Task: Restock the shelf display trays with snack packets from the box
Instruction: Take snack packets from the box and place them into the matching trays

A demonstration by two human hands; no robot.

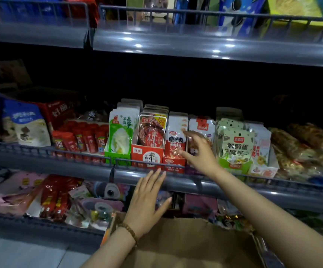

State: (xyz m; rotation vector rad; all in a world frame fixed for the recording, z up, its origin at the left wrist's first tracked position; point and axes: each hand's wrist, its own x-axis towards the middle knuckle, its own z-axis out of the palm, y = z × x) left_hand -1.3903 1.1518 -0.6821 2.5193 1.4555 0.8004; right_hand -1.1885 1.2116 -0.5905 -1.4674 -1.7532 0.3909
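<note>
two bare hands, no packet in either

from my remote seat i read this step as squaring up the front rows before fresh stock goes in. to do it well i would press the standing packets back with flat fingers, keep every flavour in its own tray, and only then reach down for more. new packets should go in label forward, behind the wire rail rather than over it. the row of brown packets looks packed tight, so i would leave it alone. forcing more in there could tip the red tray forward.

the right hand is up at the middle shelf, at three o'clock of the white-and-red packets. its fingers are spread and loose, gripping nothing. the fingertips sit on or just off the packet faces, and i cannot tell which.

the left hand hangs lower, at seven o'clock from the right one. its back faces me, fingers straight and close together, thumb out, released and empty. its tips reach the grey shelf lip. a bead bracelet circles that wrist.

the cardboard box lies at six o'clock in my view, below both forearms. its brown side hides whatever is inside.
</note>
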